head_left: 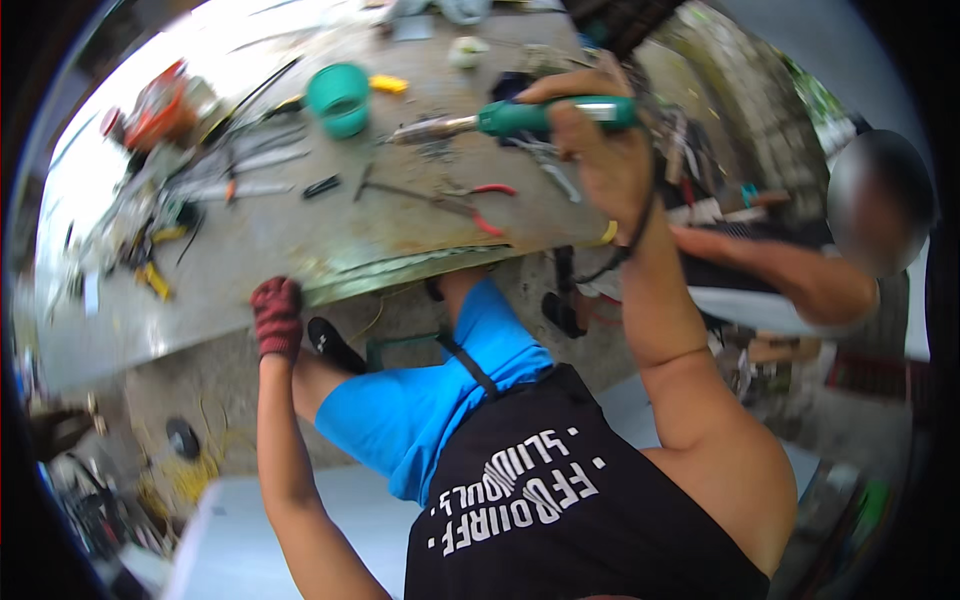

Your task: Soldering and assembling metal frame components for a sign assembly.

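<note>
My right hand (605,150), bare, is raised over the right part of the table and wrapped round the green handle of a corded soldering iron (500,119). Its metal barrel points left, the tip above scattered dark bits, and the cord hangs down along my wrist. My left hand (276,318), in a dark red glove, is closed at the table's near edge, beside the left end of a greenish strip (400,266) with a ragged upper line. What those fingers grip is hidden. Red-handled pliers (487,222) and a T-shaped tool (410,192) lie between my hands.
On the worktable (240,235) stands a green cup (338,98) with a yellow piece (388,84) beside it. Several tools and an orange container (163,108) crowd the left. Another person's arm (765,265) is at the right. Yellow cord (200,470) lies on the floor.
</note>
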The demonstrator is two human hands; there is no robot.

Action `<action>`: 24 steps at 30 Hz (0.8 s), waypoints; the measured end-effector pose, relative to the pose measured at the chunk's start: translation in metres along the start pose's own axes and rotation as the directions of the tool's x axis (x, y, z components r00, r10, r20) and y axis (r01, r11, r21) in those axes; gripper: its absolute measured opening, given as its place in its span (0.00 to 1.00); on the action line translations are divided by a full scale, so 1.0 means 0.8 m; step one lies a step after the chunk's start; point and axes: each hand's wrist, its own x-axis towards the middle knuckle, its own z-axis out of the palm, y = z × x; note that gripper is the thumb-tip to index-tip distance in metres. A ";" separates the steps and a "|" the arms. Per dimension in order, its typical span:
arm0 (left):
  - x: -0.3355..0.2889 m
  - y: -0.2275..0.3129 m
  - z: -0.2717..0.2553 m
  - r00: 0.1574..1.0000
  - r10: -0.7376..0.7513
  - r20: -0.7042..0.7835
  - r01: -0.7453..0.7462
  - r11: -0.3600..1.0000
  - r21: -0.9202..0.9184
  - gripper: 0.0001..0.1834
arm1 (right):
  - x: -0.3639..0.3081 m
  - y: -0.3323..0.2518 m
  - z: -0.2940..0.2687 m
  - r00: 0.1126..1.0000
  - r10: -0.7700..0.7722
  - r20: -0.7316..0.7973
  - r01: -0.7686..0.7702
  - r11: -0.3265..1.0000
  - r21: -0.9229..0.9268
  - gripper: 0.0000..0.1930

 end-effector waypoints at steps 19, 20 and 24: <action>0.035 0.049 -0.033 0.997 -0.053 -0.054 0.054 0.998 0.013 0.22 | -0.120 0.125 -0.080 0.942 -0.295 -0.158 0.064 0.622 -0.780 0.18; 0.029 0.052 -0.035 0.987 -0.029 -0.157 0.027 1.000 -0.016 0.25 | -0.113 0.141 -0.080 0.943 -0.290 -0.162 0.060 0.629 -0.775 0.18; 0.010 0.080 -0.045 0.952 -0.211 -0.223 0.207 0.978 -0.042 0.31 | -0.071 0.217 -0.094 0.942 -0.301 -0.146 0.035 0.522 -0.852 0.21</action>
